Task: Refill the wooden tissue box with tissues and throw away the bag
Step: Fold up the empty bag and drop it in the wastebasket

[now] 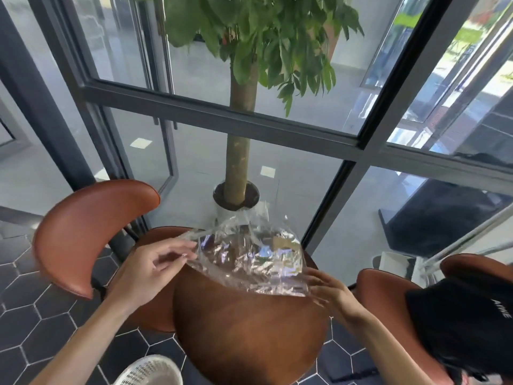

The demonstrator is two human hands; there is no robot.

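Observation:
A clear crinkled plastic bag [249,259] is stretched above the far part of the round wooden table [244,329]. My left hand [155,268] pinches the bag's left edge. At the bag's lower right corner my right hand [324,287] has its fingers spread against the plastic; whether it grips is unclear. Through the plastic a light wooden box shape [280,243] shows faintly on the table. No tissues can be made out.
A white mesh waste basket [150,370] stands on the dark hexagon-tile floor at the lower left. Brown leather chairs [83,234] flank the table, and the right one carries a black garment [466,323]. Behind the table a potted tree [236,162] stands before glass walls.

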